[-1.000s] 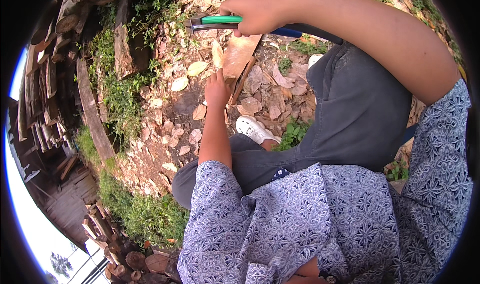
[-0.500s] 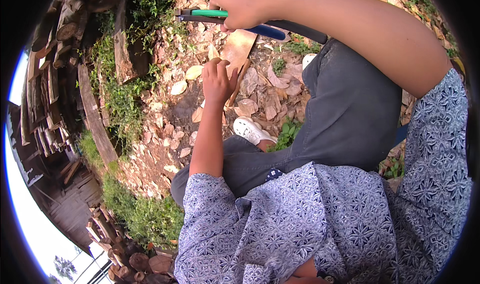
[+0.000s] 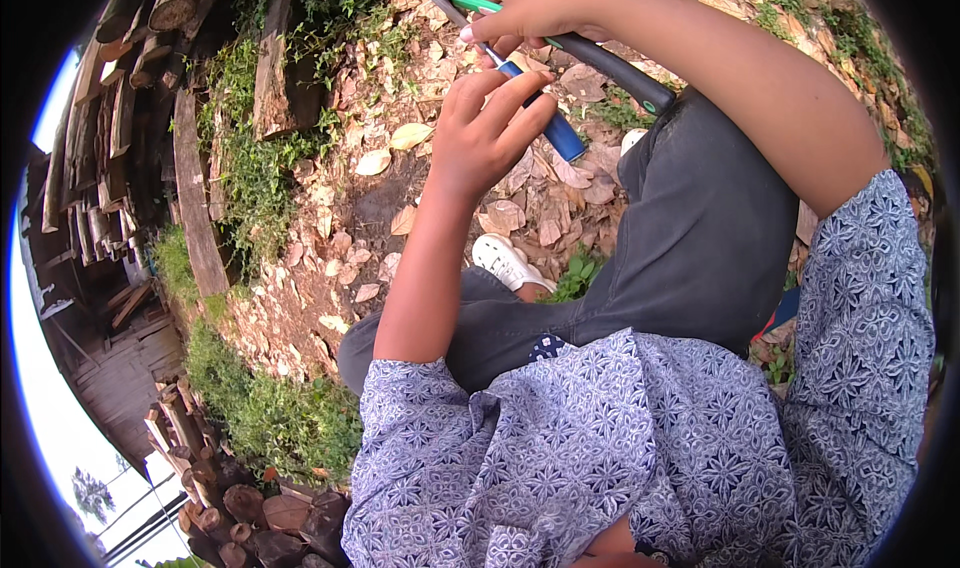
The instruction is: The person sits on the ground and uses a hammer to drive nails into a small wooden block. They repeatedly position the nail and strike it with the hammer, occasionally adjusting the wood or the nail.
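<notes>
We hold a long-handled tool (image 3: 560,40) (green shaft, black grip) in the right hand (image 3: 535,6), fingers closed around the shaft at the far edge of the view. The left hand (image 3: 480,133) wraps a blue-handled tool (image 3: 555,128) just below it, fingers curled over the handle, thumb side hidden. Both tools sit above the dark-trousered knee (image 3: 690,218), nearly touching each other. For clean work here, we judge it best to keep the left grip firm and low on the blue handle, keep both wrists steady, and keep the fingers clear of the metal head. The ground of dry leaves (image 3: 400,198) and the white shoe (image 3: 508,263) lie beneath; stacked timber (image 3: 190,168) stands far left.
</notes>
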The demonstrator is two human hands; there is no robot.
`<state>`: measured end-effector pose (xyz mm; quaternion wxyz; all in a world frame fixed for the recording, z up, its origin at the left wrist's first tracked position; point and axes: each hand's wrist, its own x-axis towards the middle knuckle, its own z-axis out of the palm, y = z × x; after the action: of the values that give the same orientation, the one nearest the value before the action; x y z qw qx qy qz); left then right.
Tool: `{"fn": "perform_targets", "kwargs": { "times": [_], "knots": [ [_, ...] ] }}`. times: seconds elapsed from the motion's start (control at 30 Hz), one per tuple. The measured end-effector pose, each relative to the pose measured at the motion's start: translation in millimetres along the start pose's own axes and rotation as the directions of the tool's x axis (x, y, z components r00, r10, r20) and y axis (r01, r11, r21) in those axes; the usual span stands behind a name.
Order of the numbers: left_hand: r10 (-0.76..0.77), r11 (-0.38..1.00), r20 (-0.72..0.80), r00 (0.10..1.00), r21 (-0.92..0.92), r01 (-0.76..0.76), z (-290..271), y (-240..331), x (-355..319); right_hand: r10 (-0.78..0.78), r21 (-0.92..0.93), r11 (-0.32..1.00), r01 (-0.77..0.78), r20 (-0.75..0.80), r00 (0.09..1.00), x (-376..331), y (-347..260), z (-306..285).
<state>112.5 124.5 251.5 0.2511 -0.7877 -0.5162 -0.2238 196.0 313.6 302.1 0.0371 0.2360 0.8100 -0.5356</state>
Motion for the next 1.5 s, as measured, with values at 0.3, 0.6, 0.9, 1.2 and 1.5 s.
{"fn": "perform_targets", "kwargs": {
  "times": [0.3,0.6,0.9,1.2,1.5],
  "knots": [
    [-0.61,0.751,-0.112,0.785,-0.399,0.526,-34,-41,4,0.03,0.134,0.991,-0.027,-0.026,0.999,29,22,-11],
    [-0.874,0.258,0.278,0.399,-0.431,0.865,43,-47,-139,0.046,0.079,0.996,-0.049,0.037,0.998,2,3,-12],
    [-0.784,0.403,0.355,0.509,-0.331,0.853,66,-44,-147,0.036,0.089,0.995,-0.042,0.073,0.997,1,10,-11],
    [-0.732,0.438,0.488,0.475,-0.196,0.877,70,-51,-147,0.005,0.03,1.0,-0.007,0.064,0.998,-13,3,-17],
    [-0.728,0.511,0.402,0.555,-0.222,0.831,87,-49,-125,-0.17,0.069,0.984,0.166,0.063,0.983,-29,3,-33]
  ]
}}
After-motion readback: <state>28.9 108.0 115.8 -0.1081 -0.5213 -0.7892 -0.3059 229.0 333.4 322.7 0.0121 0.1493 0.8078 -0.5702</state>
